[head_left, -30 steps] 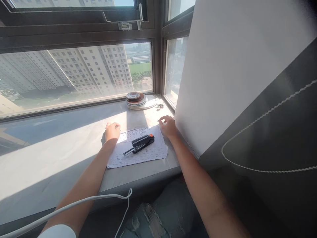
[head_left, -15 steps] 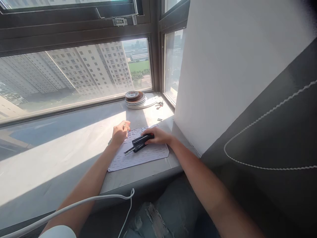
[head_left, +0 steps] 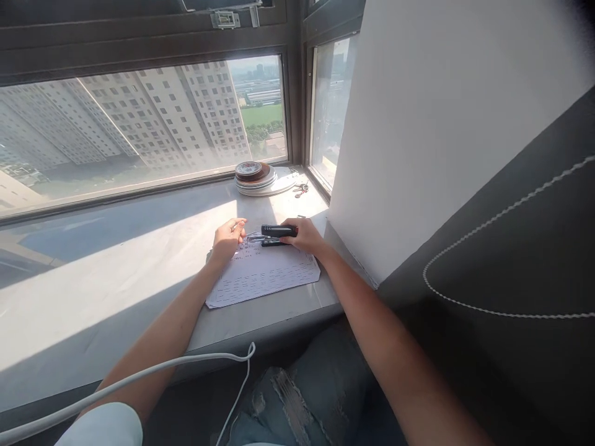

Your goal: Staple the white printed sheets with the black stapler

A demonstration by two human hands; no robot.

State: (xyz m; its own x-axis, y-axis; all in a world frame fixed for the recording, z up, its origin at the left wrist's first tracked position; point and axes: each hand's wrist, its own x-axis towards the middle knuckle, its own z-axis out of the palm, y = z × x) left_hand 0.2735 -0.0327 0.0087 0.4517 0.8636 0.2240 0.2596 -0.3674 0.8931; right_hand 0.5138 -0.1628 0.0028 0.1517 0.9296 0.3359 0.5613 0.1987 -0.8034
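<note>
Work judged partway: the stapler (head_left: 279, 231) is opened, its metal tray (head_left: 255, 238) drawn out and not yet shut in. Located over the papers' (head_left: 264, 282) far part, it points left, long axis running left–right. The right hand (head_left: 304, 235) grips its right end; the left hand's (head_left: 227, 241) fingers curl near the tray, any contents indiscernible.

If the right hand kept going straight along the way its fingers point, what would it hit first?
Probably the left hand: the black stapler in the right hand points toward its fingertips. Whether they already touch is hard to tell.
</note>
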